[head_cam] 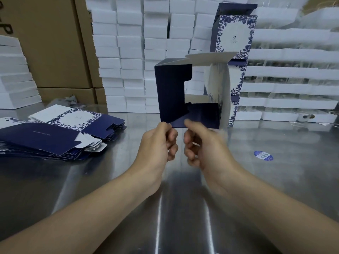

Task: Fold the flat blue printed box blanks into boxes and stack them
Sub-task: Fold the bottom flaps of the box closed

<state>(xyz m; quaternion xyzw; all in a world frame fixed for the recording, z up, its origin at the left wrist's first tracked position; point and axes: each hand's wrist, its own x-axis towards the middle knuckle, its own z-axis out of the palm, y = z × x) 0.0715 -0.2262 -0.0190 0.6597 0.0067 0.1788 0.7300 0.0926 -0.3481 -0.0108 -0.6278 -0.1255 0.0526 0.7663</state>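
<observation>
Over the middle of the surface [183, 208], half-opened box [174, 92] held upright, bottom flaps loose | left hand [156, 143] pinches its lower left corner | right hand [200, 145] blurred, thumb at lower edge, grip cannot tell | judged light, thin springy card, creases easily: hold at folds, not flap tips | flat blanks [60, 132] stacked near left edge

We hold a half-folded box [174, 92] above the surface [183, 198] at twelve o'clock: our left hand [156, 143] pinches its bottom flap, our blurred right hand [203, 147] thumbs the lower edge. Flat blanks [60, 132] lie at nine o'clock.
</observation>
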